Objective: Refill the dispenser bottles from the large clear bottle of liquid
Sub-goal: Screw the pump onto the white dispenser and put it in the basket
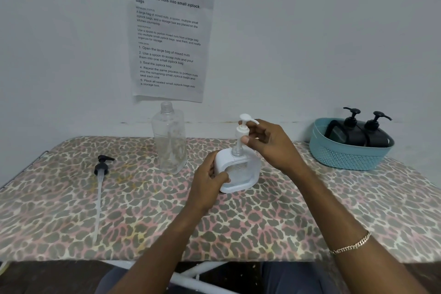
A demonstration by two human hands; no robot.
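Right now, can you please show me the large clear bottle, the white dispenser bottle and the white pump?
large clear bottle [170, 145]: head view, middle of its body.
white dispenser bottle [249, 170]: head view, right side of its body.
white pump [241, 130]: head view, its collar under the spout.

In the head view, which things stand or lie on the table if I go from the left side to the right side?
black pump with long tube → large clear bottle → white dispenser bottle (left hand grips it, right hand holds its white pump) → teal basket with two black dispenser bottles
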